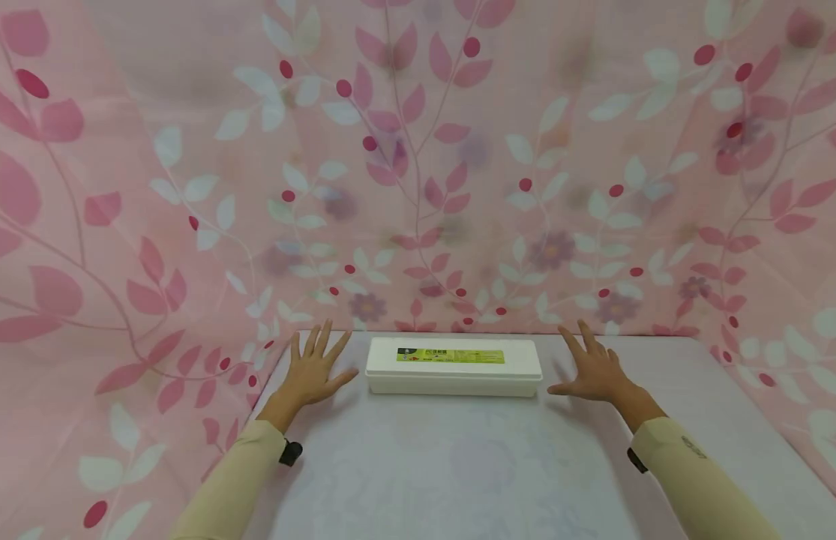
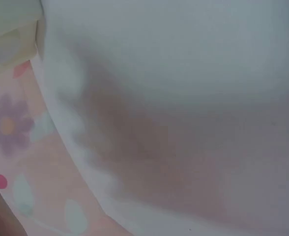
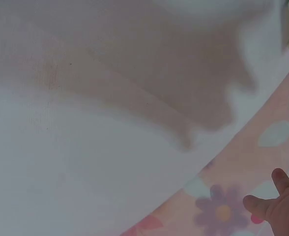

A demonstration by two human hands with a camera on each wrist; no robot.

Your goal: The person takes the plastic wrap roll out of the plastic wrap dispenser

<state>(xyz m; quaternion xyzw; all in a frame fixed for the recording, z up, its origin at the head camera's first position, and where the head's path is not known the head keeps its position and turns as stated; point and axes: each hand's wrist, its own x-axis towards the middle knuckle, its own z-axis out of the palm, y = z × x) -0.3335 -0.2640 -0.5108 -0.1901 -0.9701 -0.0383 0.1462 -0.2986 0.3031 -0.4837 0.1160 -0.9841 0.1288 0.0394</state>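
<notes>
A pink curtain (image 1: 418, 165), printed with leaves, berries and faint purple flowers, is hung behind and to both sides of the scene. A counter (image 1: 458, 465) covered by a pale, smooth cloth with a faint pattern is seen below it. A long, rectangular white plastic box (image 1: 454, 367) with a fitted lid and rounded corners is set near the far edge of the counter, its long side across the view. A yellow-green label (image 1: 450, 355) is stuck along the lid; its writing is too small to be read. The box is flanked by the two hands and is touched by neither. The left hand (image 1: 314, 369) is laid flat on the counter just beside the box's left end, fingers straight and spread. The right hand (image 1: 593, 369) is held flat just beside the right end, fingers likewise apart, with nothing gripped. Cream sleeves are worn on both forearms. In the right wrist view, fingertips (image 3: 279, 179) are seen against the curtain's flower print.
</notes>
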